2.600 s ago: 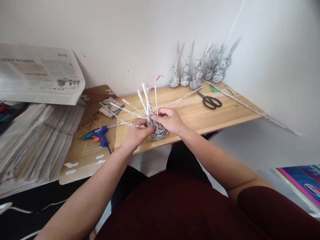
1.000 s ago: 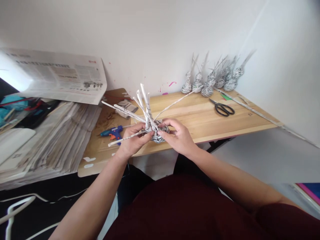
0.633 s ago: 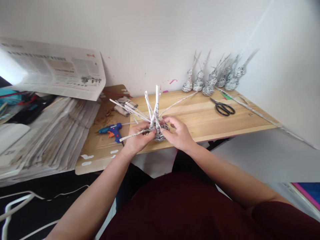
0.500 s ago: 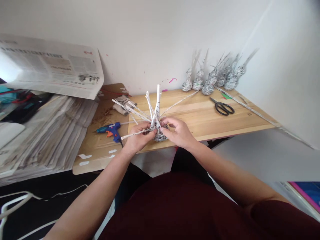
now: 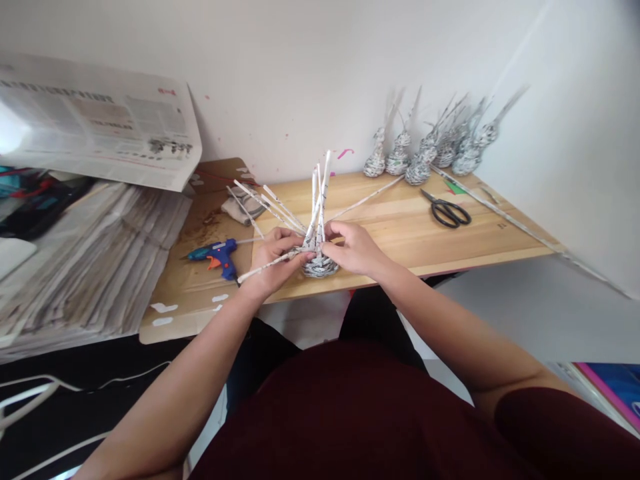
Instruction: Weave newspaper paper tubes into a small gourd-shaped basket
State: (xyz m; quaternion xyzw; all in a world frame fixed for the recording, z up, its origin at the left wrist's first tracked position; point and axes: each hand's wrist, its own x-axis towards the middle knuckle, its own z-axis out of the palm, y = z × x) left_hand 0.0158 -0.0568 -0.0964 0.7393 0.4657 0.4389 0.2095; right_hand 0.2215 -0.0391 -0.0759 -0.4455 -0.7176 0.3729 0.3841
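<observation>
Between my hands, a small basket-like piece woven from rolled newspaper strips (image 5: 321, 268) stands near the table's front edge. Several paper strips (image 5: 325, 187) rise from its top; others slant out to the left. My left hand (image 5: 277, 260) is closed at its left side, with thumb and fingers pinching a strip that points toward me and left. On the other side, my right hand (image 5: 353, 248) pinches the weave near its top with thumb and index finger. The exact spot under the fingertips is partly hidden.
A blue glue gun (image 5: 217, 256) lies on cardboard (image 5: 175, 293) at left, beside a grey cloth (image 5: 243, 205). Stacked newspapers (image 5: 105, 267) fill the far left. Black-handled scissors (image 5: 447, 210) rest at right. Several woven gourd shapes (image 5: 417, 167) stand along the wall.
The upright strips now stand closer together and lean slightly right. More of the woven base shows between my hands, which still grip the piece. The whole view has shifted slightly.
</observation>
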